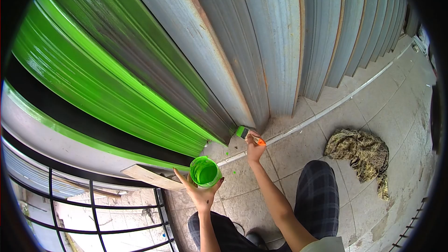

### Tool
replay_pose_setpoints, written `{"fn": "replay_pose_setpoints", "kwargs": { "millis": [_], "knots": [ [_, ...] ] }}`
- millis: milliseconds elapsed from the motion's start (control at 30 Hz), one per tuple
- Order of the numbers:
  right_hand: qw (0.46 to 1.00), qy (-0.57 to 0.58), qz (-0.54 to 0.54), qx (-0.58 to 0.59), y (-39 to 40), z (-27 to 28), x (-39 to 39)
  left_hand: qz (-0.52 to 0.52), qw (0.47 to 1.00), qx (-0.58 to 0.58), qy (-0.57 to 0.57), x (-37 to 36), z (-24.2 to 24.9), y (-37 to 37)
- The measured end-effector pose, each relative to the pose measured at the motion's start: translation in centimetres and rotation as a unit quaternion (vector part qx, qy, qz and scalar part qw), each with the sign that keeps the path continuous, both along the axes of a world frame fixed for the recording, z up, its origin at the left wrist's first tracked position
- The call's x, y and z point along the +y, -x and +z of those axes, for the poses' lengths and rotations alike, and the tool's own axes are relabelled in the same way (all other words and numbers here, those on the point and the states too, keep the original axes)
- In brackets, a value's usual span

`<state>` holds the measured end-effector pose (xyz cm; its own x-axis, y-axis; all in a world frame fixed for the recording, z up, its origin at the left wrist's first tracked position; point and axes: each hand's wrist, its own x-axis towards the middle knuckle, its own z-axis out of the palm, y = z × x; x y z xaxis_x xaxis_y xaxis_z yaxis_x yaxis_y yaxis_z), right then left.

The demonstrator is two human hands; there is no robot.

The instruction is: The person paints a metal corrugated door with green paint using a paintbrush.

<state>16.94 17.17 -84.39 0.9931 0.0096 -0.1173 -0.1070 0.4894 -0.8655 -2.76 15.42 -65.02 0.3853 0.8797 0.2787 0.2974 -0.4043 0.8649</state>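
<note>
A paintbrush [248,134] with green bristles and an orange handle end is gripped in my right hand [256,150]. Its bristles are right at the lower end of the folding metal gate [219,60], by the edge of the painted part. My left hand [201,196] is wrapped around a tub of green paint [205,171], its open top facing me. Paint coats the inside of the tub. Bright green covers the gate's left panels [107,98], while one fold there shows streaky, thin colour. Bare grey metal with rusty edges makes up the panels to the right.
A crumpled brownish cloth [359,156] lies on the tiled floor [298,144] at right. Along the gate's foot runs a pale floor track [326,109]. A flat board [151,177] and a black metal grille [93,205] are at lower left. Small green drips dot the tiles.
</note>
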Motion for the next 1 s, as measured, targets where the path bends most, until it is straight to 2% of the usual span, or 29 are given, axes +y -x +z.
{"fn": "replay_pose_setpoints", "kwargs": {
  "millis": [100, 133, 233, 267, 433, 533, 600, 667, 767, 800, 900, 1000],
  "knots": [
    [0.996, 0.075, 0.036, -0.042, 0.2, -1.1, 0.6, 0.014, 1.0, 0.024, -0.011, -0.1, 0.2, -0.2],
    [0.998, 0.036, 0.028, -0.039, 0.3, -0.7, 1.6, 0.008, 0.999, 0.023, -0.022, 0.1, 0.1, -0.1],
    [0.996, 0.041, 0.044, -0.072, -0.4, 1.0, 4.1, -0.004, 0.999, 0.023, -0.045, 0.5, -0.6, 0.1],
    [0.996, -0.026, 0.073, -0.033, -0.4, 2.2, 4.2, -0.004, 0.998, 0.026, -0.049, 0.5, -0.8, 0.1],
    [0.972, -0.218, 0.072, 0.057, -0.1, 12.2, -0.4, -0.007, 1.0, 0.007, -0.02, 0.5, -0.9, 0.1],
    [0.969, -0.218, 0.078, 0.089, 0.2, 11.0, -1.1, 0.0, 0.999, 0.021, -0.024, 0.5, -0.7, 0.0],
    [0.967, -0.202, 0.081, 0.129, 0.8, 7.1, -0.2, -0.005, 1.0, 0.016, -0.015, 0.4, -0.7, 0.0],
    [0.971, -0.175, 0.051, 0.155, 1.0, 1.0, 0.6, -0.007, 1.0, 0.011, -0.015, 0.4, -0.6, -0.2],
    [0.979, -0.129, 0.035, 0.151, 1.4, -1.4, 0.5, -0.013, 1.0, -0.001, -0.006, 0.1, -0.3, -0.1],
    [0.983, -0.114, 0.035, 0.142, 1.5, -1.6, 0.5, -0.016, 1.0, -0.006, -0.001, 0.1, -0.2, -0.2],
    [0.995, -0.017, 0.098, -0.018, 0.4, -1.8, 2.5, 0.012, 0.993, 0.06, -0.103, 0.2, -0.2, 0.1],
    [0.989, -0.063, 0.119, -0.065, 0.1, 2.8, 2.7, -0.01, 1.0, 0.008, -0.013, -0.2, 0.3, -0.1]
  ]
}}
